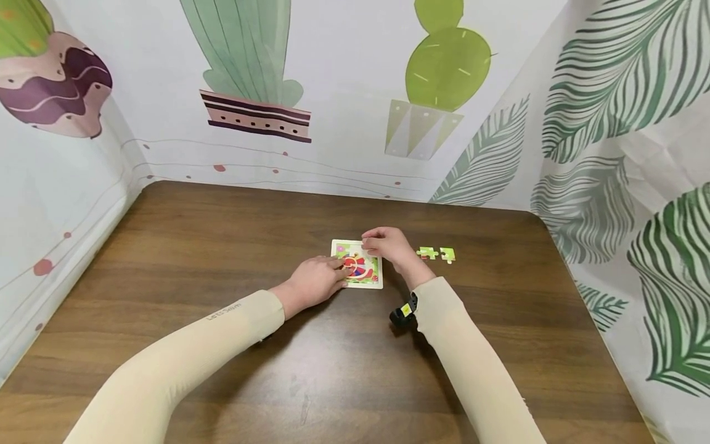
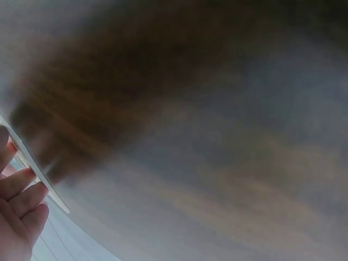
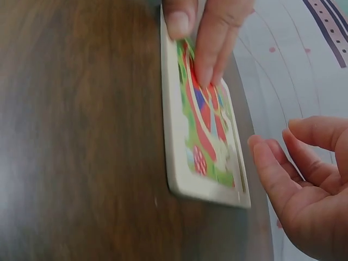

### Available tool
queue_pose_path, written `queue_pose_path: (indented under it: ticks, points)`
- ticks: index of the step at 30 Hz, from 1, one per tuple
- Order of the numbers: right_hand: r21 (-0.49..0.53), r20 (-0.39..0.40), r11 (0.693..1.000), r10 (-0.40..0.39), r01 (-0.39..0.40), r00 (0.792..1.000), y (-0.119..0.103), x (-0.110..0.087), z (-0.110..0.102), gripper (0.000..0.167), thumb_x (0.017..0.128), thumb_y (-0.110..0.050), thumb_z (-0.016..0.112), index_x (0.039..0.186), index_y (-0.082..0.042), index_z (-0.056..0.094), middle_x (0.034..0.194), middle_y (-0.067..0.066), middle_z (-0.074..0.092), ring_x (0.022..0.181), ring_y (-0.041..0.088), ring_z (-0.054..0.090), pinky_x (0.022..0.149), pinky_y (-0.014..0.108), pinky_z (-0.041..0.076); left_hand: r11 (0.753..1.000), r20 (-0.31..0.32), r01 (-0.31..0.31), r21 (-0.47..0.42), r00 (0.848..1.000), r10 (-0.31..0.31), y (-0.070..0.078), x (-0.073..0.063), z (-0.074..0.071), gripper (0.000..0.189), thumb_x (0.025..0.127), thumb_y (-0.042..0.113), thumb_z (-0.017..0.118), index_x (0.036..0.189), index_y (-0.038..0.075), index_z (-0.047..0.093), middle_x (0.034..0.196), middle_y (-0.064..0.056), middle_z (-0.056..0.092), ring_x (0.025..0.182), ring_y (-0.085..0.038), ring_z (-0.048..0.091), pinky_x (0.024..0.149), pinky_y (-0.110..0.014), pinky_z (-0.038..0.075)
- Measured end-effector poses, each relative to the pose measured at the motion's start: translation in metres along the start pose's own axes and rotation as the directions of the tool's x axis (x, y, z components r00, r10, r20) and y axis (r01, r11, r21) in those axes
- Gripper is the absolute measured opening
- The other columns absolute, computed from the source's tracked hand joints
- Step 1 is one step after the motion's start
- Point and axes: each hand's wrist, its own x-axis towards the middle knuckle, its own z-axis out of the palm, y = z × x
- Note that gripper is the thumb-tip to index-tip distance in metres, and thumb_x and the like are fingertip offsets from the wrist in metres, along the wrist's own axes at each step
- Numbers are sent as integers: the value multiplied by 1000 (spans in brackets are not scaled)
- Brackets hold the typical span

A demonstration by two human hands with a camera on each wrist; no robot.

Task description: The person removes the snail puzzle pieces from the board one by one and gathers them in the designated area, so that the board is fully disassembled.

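A small white-framed picture puzzle (image 1: 366,271) lies flat on the brown table (image 1: 222,259). My left hand (image 1: 339,266) rests on its near left part, straight fingers pressing on the coloured picture (image 3: 209,128); in the right wrist view those fingers (image 3: 209,49) lie on the board with the thumb at its edge. My right hand (image 1: 370,245) hovers at the board's far right corner, fingers loosely curled and holding nothing (image 3: 288,157). The left wrist view is blurred and shows only my left hand's fingers (image 2: 19,201) by the board's white edge (image 2: 41,176).
Two loose green puzzle pieces (image 1: 427,252) (image 1: 447,254) lie on the table just right of my right hand. Printed cloth walls (image 1: 610,154) close the table in at the back, left and right. A small black wrist camera (image 1: 403,313) sits on my right forearm.
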Motion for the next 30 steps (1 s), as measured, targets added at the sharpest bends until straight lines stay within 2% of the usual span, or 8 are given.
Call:
queue_pose_path:
  ticks: [6, 12, 14, 21, 25, 30]
  points:
    - [9, 19, 1000, 14, -14, 1000, -2, 2, 12, 34, 100, -12, 61, 129, 6, 64, 132, 25, 66, 119, 31, 71, 103, 37, 57, 1000, -21, -14, 23, 1000, 14, -3, 1, 2, 35, 99, 32, 66, 129, 16, 74, 134, -12, 71, 124, -26, 69, 107, -41, 54]
    - [-3, 18, 1000, 23, -23, 1000, 2, 6, 18, 32, 99, -11, 62, 126, 5, 66, 128, 23, 67, 103, 22, 72, 99, 34, 59, 1000, -4, -17, 16, 1000, 17, -4, 1, 4, 36, 100, 32, 65, 130, 15, 73, 135, -13, 70, 125, -27, 69, 107, -42, 54]
    - [-4, 16, 1000, 23, -23, 1000, 1, 6, 18, 31, 100, -11, 62, 126, 5, 67, 126, 23, 68, 103, 22, 71, 99, 34, 59, 1000, 3, -13, 13, 1000, 13, -4, 2, 4, 36, 100, 32, 65, 130, 15, 73, 135, -13, 70, 126, -27, 68, 106, -42, 54]
    - [-6, 33, 999, 44, -44, 998, -4, 6, 19, 31, 103, -13, 58, 127, 6, 65, 127, 25, 70, 117, 29, 72, 102, 36, 58, 1000, 27, 15, -15, 1000, -15, -2, 3, 3, 37, 101, 33, 63, 132, 15, 71, 139, -13, 68, 128, -29, 67, 106, -43, 54]
    - [17, 26, 998, 60, -61, 998, -5, 7, 20, 30, 100, -9, 60, 126, 7, 65, 120, 24, 72, 102, 22, 74, 97, 32, 60, 999, 51, 24, -32, 998, -22, -1, 3, 2, 38, 101, 32, 62, 133, 14, 70, 140, -14, 67, 130, -29, 66, 107, -44, 53]
    - [87, 2, 992, 89, -89, 996, -5, 10, 23, 31, 97, -5, 64, 126, 6, 66, 105, 14, 71, 83, 10, 68, 80, 21, 60, 999, 76, 35, -31, 997, -33, -1, 3, 0, 38, 101, 31, 62, 134, 13, 70, 141, -14, 66, 129, -29, 66, 107, -44, 53]
